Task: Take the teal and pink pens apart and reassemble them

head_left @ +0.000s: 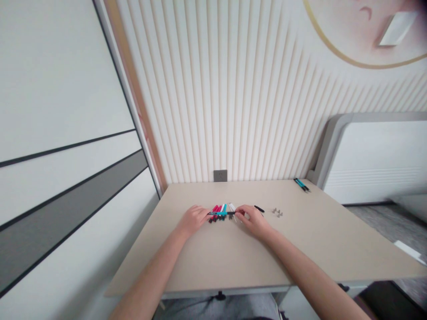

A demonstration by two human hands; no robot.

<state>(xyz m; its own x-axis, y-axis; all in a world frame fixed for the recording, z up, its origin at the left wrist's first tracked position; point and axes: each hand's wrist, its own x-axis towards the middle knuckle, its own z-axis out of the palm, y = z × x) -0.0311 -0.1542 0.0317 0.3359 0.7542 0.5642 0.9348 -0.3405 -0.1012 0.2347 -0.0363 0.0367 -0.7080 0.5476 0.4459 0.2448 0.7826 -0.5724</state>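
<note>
My left hand (194, 220) and right hand (254, 221) sit close together over the middle of the bench (187, 262), with a black pen (223, 213) running crosswise between them, over a tight bunch of pink, teal and white pens (218, 209). My right grip is narrow, fingertips pinched on the pen's right end; at the left end my fingers reach the tip, but at this size I cannot tell if they are closed on it. Held from both ends like this, the pen looks kept level across the bunch, not left resting loose. The bunch lies side by side, probably so the pens stay together in one spot. Just past my right hand lies a loose black pen (259, 208), then small grey pieces (276, 212), too small to name. Two teal-and-black pens (302, 184) sit well apart at the far right corner. A grey wall socket (220, 175) is behind the bench.
</note>
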